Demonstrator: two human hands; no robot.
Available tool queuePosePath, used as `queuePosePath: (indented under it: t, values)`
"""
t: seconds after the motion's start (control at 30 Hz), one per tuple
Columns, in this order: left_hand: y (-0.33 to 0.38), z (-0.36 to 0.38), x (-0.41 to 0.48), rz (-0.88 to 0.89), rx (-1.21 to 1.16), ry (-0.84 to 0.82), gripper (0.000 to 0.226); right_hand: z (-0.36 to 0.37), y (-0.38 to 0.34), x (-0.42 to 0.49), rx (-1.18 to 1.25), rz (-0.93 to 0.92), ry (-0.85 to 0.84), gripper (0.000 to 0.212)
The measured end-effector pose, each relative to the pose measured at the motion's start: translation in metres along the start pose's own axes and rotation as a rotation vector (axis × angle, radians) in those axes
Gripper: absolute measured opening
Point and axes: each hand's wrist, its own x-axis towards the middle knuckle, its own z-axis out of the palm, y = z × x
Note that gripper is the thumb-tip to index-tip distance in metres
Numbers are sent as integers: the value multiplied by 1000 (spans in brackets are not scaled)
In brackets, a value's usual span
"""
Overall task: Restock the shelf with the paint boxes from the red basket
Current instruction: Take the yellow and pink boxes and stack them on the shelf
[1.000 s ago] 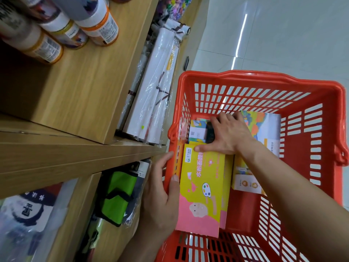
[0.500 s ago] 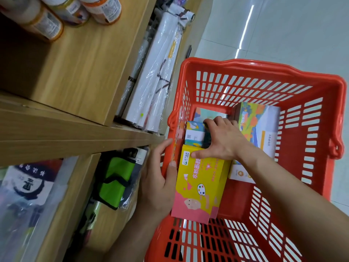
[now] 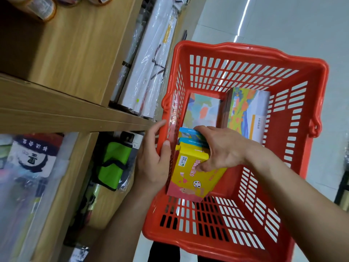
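A red basket (image 3: pixel 251 59) stands on the floor beside the wooden shelf (image 3: pixel 79 118). Inside it, a yellow and pink paint box (image 3: pixel 190 176) leans against the left wall. Small blue boxes (image 3: pixel 187 134) sit just behind it. Two large colourful boxes lie further back, one (image 3: pixel 204 112) flat and one (image 3: pixel 247 108) on the right. My right hand (image 3: pixel 221 148) reaches into the basket and grips the top of the yellow box and the blue boxes. My left hand (image 3: pixel 153 163) holds the basket's left rim from outside.
Long white rolls wrapped in plastic (image 3: pixel 149 59) lie on the shelf beside the basket. A green and black pouch (image 3: pixel 113 159) and plastic-wrapped goods (image 3: pixel 28 167) fill the compartments below. Jars (image 3: pixel 37 6) stand on the upper shelf. Pale tiled floor (image 3: pixel 283 19) lies beyond the basket.
The view has tilted and the basket sits lower in frame. My right hand has closed further over the yellow box's top, and the box has tipped more upright. The left hand stays on the rim.
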Motion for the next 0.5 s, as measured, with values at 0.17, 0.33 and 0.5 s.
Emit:
queuePosePath:
  t: [0.17, 0.33, 0.5]
  values:
    - [1, -1, -1, -7, -14, -12, 51, 6, -6, -25, 51, 26, 108, 111]
    - [-2, 1, 5, 13, -92, -39, 49, 5, 5, -56, 171, 151, 189, 118]
    - [0, 1, 3, -23, -140, -54, 46, 4, 24, -93, 418, 350, 262, 109]
